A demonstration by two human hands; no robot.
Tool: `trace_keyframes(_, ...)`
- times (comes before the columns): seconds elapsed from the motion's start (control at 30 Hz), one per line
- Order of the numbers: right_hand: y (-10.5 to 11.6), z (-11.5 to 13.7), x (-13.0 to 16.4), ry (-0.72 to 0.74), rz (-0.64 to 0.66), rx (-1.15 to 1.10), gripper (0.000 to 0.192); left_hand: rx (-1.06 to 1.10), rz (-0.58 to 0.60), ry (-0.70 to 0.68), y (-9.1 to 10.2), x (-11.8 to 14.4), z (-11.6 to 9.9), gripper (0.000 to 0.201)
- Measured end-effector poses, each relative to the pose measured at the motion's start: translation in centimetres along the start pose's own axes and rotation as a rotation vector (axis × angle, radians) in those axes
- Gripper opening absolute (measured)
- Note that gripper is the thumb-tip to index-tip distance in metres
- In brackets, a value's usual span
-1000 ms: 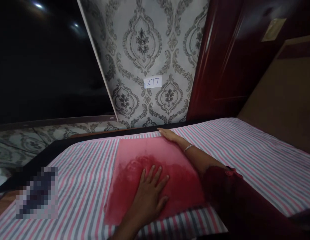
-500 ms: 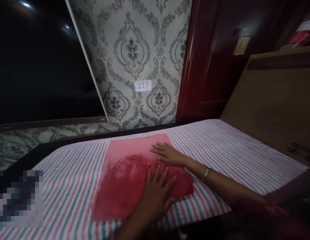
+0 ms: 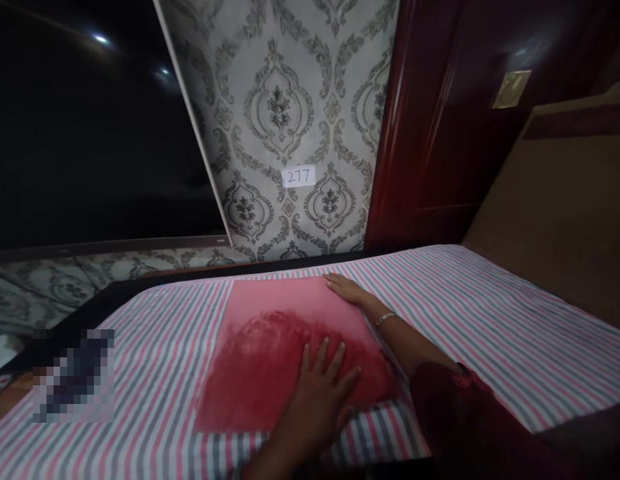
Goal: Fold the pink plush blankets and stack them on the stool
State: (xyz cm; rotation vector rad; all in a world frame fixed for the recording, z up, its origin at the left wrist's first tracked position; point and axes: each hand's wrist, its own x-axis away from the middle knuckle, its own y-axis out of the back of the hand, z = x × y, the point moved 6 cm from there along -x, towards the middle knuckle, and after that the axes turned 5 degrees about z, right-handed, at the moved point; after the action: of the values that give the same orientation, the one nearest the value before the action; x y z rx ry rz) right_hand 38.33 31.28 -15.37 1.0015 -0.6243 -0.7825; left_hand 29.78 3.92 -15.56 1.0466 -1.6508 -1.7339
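Head view: a small white paper label (image 3: 299, 177) stuck on the grey damask-patterned wallpaper (image 3: 285, 120) on the far wall reads "277" in handwriting; no other writing can be read. To its right stands a glossy dark red wooden door (image 3: 440, 133) with a small brass plate (image 3: 511, 89), and to its left a large dark glossy panel (image 3: 90, 133). A flat, folded red cloth (image 3: 270, 353) lies on the bed's pink, white and grey striped sheet (image 3: 490, 313), its far edge just short of the bed's far edge and its near edge a little way in from the near edge. Striped sheet lies bare to the left of the cloth and more widely to the right, up to the brown wooden headboard (image 3: 565, 213) at the far right. The left hand (image 3: 323, 393) rests palm down on the near right part of the cloth, fingers spread and pointing away, holding nothing. The right hand (image 3: 347, 290), with a thin metal bangle (image 3: 385, 319) at the wrist, lies flat on the cloth's far right corner, fingers together and pointing left, its forearm stretched along the cloth's right edge from a dark red sleeve (image 3: 465, 413).
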Motion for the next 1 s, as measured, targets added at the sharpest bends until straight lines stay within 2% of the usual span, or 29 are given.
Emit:
trace_keyframes(0.13, 1.3, -0.7, 0.3, -0.064, -0.038, 0.021, 0.064, 0.032, -0.004, -0.008, 0.8, 0.2, -0.3, 0.073)
trace_keyframes(0.23, 2.7, 0.7, 1.3, -0.043, -0.105, 0.069, 0.063, 0.088, 0.024, -0.018, 2.5, 0.7, -0.1, 0.070)
trace_keyframes(0.33, 2.8, 5.5, 2.8, 0.170, -0.141, 0.142, 0.060, 0.100, 0.014, 0.055, 4.5, 2.1, 1.5, 0.058)
trace_keyframes(0.43, 0.6, 11.7, 4.5, 0.439, -0.055, 0.182, 0.057, 0.031, -0.058, 0.223, 5.5, 4.2, 4.4, 0.050)
trace_keyframes(0.53, -2.4, 16.1, 5.2, 0.631, 0.071, 0.209, 0.055, -0.055, -0.105, 0.350, 4.5, 6.3, 6.5, 0.059)
trace_keyframes(0.6, -3.8, 17.2, 4.5, 0.676, 0.128, 0.225, 0.056, -0.096, -0.124, 0.388, 3.3, 7.2, 7.0, 0.068)
trace_keyframes(0.7, -4.2, 16.4, 1.7, 0.594, 0.129, 0.239, 0.058, -0.133, -0.156, 0.398, 2.0, 7.8, 7.0, 0.074)
trace_keyframes(0.83, -3.1, 13.1, -2.4, 0.313, 0.146, 0.249, 0.060, -0.184, -0.193, 0.379, 1.8, 8.0, 6.7, 0.073)
trace_keyframes(0.9, -2.8, 11.6, -3.5, 0.195, 0.155, 0.230, 0.059, -0.205, -0.210, 0.375, 2.0, 8.1, 6.6, 0.071)
trace_keyframes(1.0, -2.7, 10.6, -4.2, 0.115, 0.138, 0.212, 0.059, -0.194, -0.209, 0.385, 1.9, 8.1, 6.7, 0.073)
